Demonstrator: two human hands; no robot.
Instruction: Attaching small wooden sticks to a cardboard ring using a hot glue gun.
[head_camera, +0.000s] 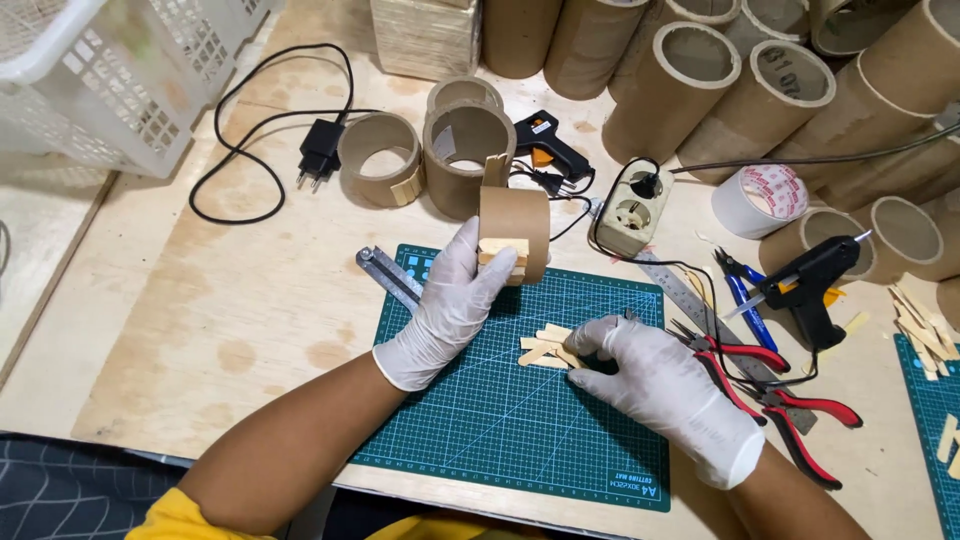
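The cardboard ring (514, 222) stood on edge at the far edge of the green cutting mat (500, 420), with small wooden pieces glued to its near face. The left hand (450, 305), in a white glove, was closed around it, thumb pressing those pieces. Right of it, the gloved right hand (660, 385) lay at the mat's middle, fingertips pinching flat wooden sticks (545, 347). Red-handled pliers (790, 405) and a black glue gun (815, 280) lay off the mat's right edge.

Plywood worktable (250, 300); bears green cutting mat (520, 420), steel ruler (690, 295), red-handled pliers (790, 410), blue-handled pliers (745, 295), two black glue guns (815, 280), socket block (630, 215), tape roll (760, 200), cardboard tubes (690, 85), white basket (120, 80).
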